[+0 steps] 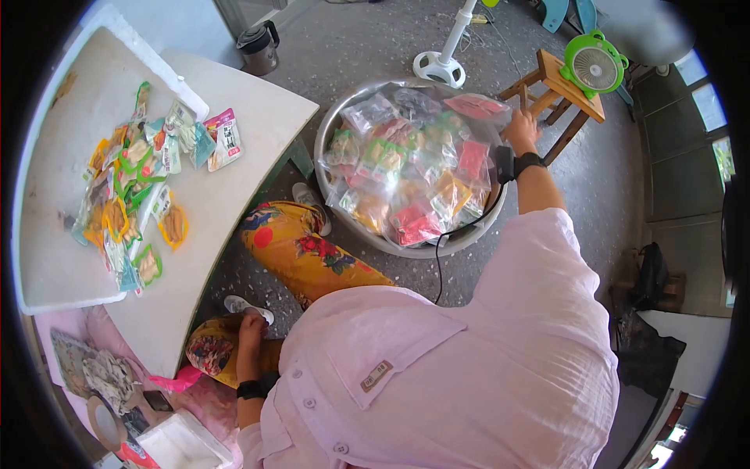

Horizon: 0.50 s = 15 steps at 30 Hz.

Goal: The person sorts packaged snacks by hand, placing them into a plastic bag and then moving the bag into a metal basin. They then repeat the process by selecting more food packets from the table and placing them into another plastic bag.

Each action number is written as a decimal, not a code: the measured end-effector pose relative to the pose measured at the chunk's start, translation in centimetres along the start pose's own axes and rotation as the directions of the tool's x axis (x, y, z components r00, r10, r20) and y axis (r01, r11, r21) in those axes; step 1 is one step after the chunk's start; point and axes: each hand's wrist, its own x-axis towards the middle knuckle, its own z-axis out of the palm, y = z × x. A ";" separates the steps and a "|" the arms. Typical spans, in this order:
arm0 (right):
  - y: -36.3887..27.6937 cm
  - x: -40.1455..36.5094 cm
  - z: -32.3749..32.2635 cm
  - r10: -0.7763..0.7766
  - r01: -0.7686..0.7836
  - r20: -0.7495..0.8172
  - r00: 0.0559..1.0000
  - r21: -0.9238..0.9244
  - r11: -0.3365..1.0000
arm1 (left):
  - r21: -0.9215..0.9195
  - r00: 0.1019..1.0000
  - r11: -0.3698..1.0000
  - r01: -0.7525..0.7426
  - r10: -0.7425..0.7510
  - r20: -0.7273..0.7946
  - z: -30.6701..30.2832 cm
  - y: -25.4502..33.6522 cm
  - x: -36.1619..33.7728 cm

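Note:
My right hand [522,131] is at the far right rim of a large metal basin [324,160]. Its fingers look closed on the edge of a clear plastic bag [478,106] with something red inside. Under it, the basin is heaped with clear bags of colourful snack packets [383,156]; a red packet [473,159] and another red one [414,225] stand out. My left hand [251,327] rests on my knee in yellow flowered trousers, fingers curled, with nothing visible in it. Both wrists carry dark bands.
Left, a white foam box [47,266] holding loose snack packets [129,195] stands on a white table [269,109]. A green fan [595,66] sits on a wooden stool [558,82]. A white stand [440,69] and a dark jug [258,48] are on the floor. A black cord crosses the basin's rim.

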 end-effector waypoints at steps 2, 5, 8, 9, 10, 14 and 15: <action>1.3 -1.8 2.9 0.218 -0.225 0.105 0.970 0.056 0.973 | 0.016 1.000 1.000 0.002 -0.002 -0.022 0.2 0.0 0.1; 2.8 -4.2 9.4 0.172 -0.233 0.414 0.894 0.101 0.967 | 0.012 0.998 0.999 0.040 -0.039 -0.044 0.7 0.6 -0.2; 2.3 -4.3 17.5 -0.130 0.043 0.340 0.931 0.251 0.967 | 0.013 0.998 0.999 0.050 -0.049 -0.039 0.3 0.5 -0.2; 1.0 -4.5 16.8 -0.246 0.188 0.334 0.910 0.196 0.962 | 0.012 0.998 0.999 0.044 -0.044 -0.037 0.1 0.3 0.0; -1.4 -5.0 15.5 -0.361 0.334 0.334 0.870 0.138 0.932 | 0.000 0.999 1.000 0.028 -0.028 -0.030 0.1 0.3 -0.1; -12.2 -8.1 6.1 -0.472 0.298 0.252 0.845 0.512 0.806 | -0.030 0.999 0.999 -0.040 0.039 -0.027 0.7 0.8 -1.1; -14.6 -9.1 4.2 -0.536 0.337 0.178 0.825 0.607 0.720 | -0.032 0.998 0.998 -0.057 0.056 -0.035 0.6 1.0 -1.5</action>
